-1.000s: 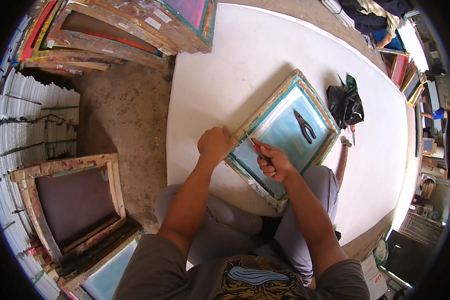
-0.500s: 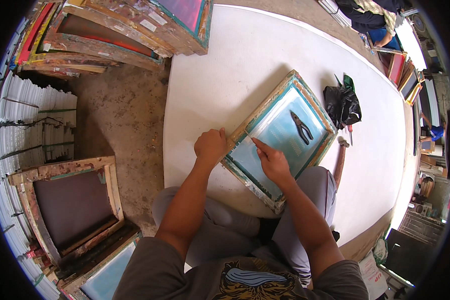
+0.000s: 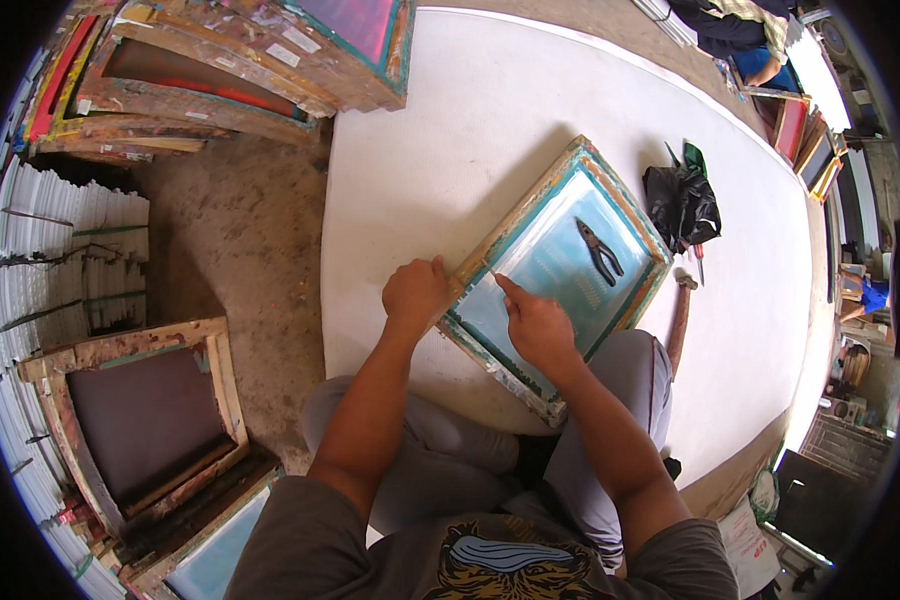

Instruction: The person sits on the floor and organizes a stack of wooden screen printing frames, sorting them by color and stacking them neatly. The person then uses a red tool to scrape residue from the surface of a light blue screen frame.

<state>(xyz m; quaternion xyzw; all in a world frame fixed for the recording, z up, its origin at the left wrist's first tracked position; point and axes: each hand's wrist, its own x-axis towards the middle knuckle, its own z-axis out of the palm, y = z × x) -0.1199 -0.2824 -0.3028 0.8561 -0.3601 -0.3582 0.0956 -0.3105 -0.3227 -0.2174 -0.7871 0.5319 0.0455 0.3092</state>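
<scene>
A wooden screen-printing frame (image 3: 510,225) with pale blue mesh (image 3: 545,265) lies tilted across my right leg and the white board. Closed around its left edge is my left hand (image 3: 417,292), thumb up. My right hand (image 3: 540,322) is over the mesh, fingers curled and index finger forward, pinching a thin, light sliver-like tool (image 3: 489,267) against the inner edge of the left rail. The tool is too small to name, and its grip end is hidden. Dark-handled pliers (image 3: 598,252) rest on the mesh toward the far right.
Right of the frame are a black plastic bag (image 3: 682,208), a screwdriver (image 3: 699,264) and a hammer (image 3: 681,325). Stacked screens (image 3: 210,85) stand far left, above bundled white sheets (image 3: 70,245). Another screen (image 3: 145,420) leans at lower left. A person (image 3: 760,40) works far right.
The whole view has shifted slightly left. My right hand and the thin tool stay close to the same spot on the rail. My left hand keeps its grip.
</scene>
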